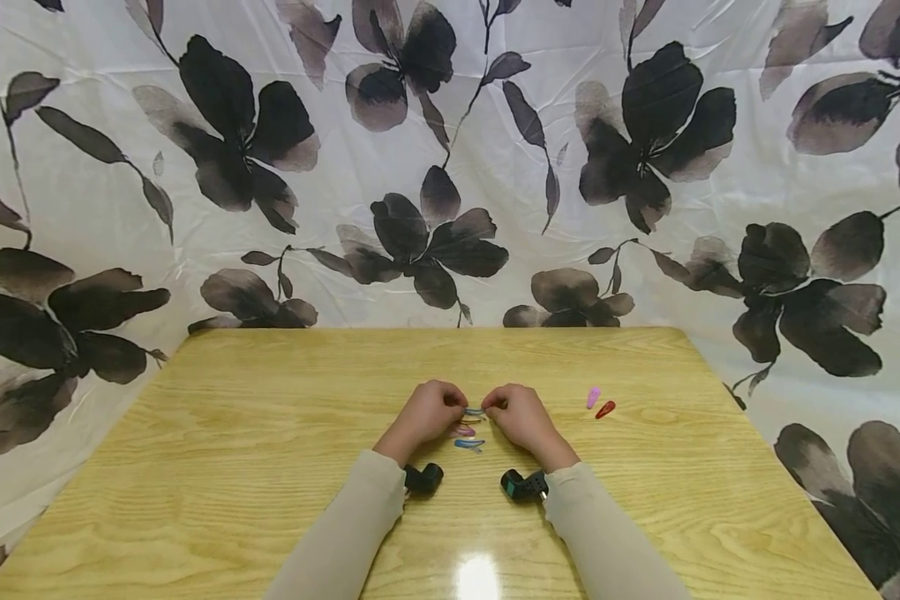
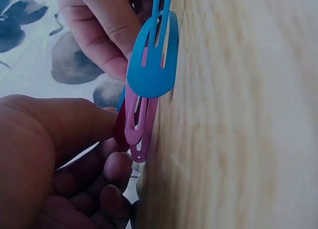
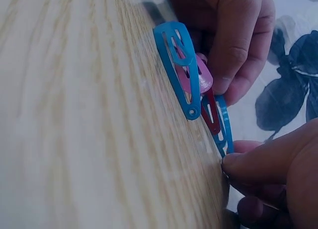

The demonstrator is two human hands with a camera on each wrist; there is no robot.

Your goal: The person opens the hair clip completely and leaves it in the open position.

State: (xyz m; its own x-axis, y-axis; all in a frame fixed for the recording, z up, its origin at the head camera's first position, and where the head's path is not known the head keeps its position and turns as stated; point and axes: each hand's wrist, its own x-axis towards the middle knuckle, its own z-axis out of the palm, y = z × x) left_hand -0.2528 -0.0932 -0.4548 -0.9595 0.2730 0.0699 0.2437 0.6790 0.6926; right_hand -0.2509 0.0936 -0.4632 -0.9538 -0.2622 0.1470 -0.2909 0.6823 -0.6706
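In the head view my left hand (image 1: 429,412) and right hand (image 1: 523,417) meet over the table, with a blue snap hair clip (image 1: 473,412) between their fingertips. The right thumb and finger pinch one end of this clip (image 3: 227,127), as the right wrist view shows. My left fingertips are at its other end and appear to pinch it; the contact is partly hidden. Nearer the body, a red hair clip (image 3: 212,114), a pink hair clip (image 2: 141,114) and another blue hair clip (image 1: 468,443) lie in a column on the table.
On the wooden table (image 1: 232,442), a pink clip (image 1: 593,397) and a red clip (image 1: 605,409) lie to the right of my right hand. A floral cloth (image 1: 450,142) hangs behind the far table edge. Both wrists wear black cameras (image 1: 522,484).
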